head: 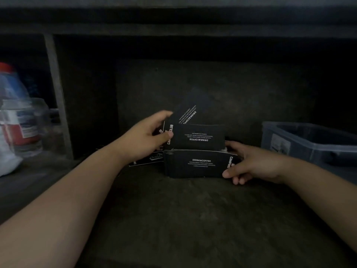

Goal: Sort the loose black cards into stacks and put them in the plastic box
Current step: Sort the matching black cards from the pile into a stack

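Black cards with white print "DRINK&COFFEE" fill the middle of the dim shelf. My left hand (pixel 148 135) pinches a few raised cards (pixel 199 136), fanned and tilted, by their left edge. Below them my right hand (pixel 249 163) grips the right end of a thicker stack of cards (pixel 193 164), thumb on the front and fingers behind. Another loose card (pixel 146 160) lies flat under my left hand. The plastic box (pixel 301 140), translucent and open, stands at the right edge, apart from both hands.
A plastic bottle (pixel 11 117) with a red cap and a clear jar (pixel 36 124) stand at the left beside a grey upright post (pixel 58 93). The dark shelf floor (pixel 183 219) stretches toward me. A dark back wall stands behind the cards.
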The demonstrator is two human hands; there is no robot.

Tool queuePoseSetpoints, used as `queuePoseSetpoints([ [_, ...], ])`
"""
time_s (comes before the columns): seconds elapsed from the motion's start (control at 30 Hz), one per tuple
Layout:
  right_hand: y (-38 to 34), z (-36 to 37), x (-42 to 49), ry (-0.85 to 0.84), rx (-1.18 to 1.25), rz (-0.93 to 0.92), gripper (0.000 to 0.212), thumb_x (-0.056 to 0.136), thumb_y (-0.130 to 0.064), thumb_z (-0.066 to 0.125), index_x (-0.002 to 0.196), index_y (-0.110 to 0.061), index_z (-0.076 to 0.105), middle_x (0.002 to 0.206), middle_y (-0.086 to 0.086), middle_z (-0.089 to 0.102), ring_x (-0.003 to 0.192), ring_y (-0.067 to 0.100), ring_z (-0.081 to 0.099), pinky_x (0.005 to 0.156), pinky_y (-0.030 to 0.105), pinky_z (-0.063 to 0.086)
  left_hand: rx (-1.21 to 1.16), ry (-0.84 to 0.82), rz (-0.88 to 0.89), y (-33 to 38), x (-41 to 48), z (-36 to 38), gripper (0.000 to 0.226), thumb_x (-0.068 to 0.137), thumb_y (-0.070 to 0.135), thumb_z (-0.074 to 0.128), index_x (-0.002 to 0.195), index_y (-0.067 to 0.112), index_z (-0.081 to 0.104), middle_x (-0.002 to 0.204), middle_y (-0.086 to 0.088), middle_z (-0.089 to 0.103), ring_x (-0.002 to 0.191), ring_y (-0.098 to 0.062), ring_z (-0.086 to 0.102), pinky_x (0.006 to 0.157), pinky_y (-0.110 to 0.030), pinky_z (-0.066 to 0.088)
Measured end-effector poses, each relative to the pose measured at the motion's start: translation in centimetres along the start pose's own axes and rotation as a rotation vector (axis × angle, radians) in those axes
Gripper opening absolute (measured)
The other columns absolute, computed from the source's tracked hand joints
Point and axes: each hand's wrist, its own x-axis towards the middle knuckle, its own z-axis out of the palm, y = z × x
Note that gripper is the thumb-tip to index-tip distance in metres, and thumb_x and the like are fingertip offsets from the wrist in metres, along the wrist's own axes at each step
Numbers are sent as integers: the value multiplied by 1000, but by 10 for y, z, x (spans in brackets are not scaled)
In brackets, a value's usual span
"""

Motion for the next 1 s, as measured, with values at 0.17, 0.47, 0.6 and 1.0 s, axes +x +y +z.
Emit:
queuePoseSetpoints([
  [0.17, -1, 1, -1, -2, 33, 15, 79, 78, 9, 73, 136, -36, 41, 114, 9, 65, 61, 16, 64, 49, 21, 52, -226, 322, -62, -3, 3, -8, 34, 89, 5, 68, 116, 17, 51, 85, 2, 75, 69, -7, 66, 58, -23, 52],
  [0.47, -1, -1, -1, -4, 61, 0, 77, 79, 8, 74, 133, -38, 44, 117, 8, 65, 62, 18, 64, 51, 23, 53, -596, 683, 46, -1, 9, -23, 14, 90, 8, 68, 99, 18, 64, 97, -3, 75, 90, -18, 70, 72, -32, 56],
  [0.6, -3, 1, -2, 12, 54, -8, 77, 79, 8, 73, 134, -36, 43, 118, 9, 63, 61, 17, 64, 50, 22, 53, -720, 821, 57, 5, 7, -33, 13, 89, 9, 68, 99, 18, 68, 95, -3, 73, 86, -16, 71, 71, -31, 58],
  [1.0, -2, 4, -3, 27, 72, -7, 80, 78, 9, 73, 138, -35, 42, 115, 12, 65, 62, 17, 62, 49, 22, 52, 211, 7, -489, -35, -2, -20, 31, 86, 9, 69, 115, 20, 68, 106, -4, 72, 100, -21, 67, 88, -31, 51],
])
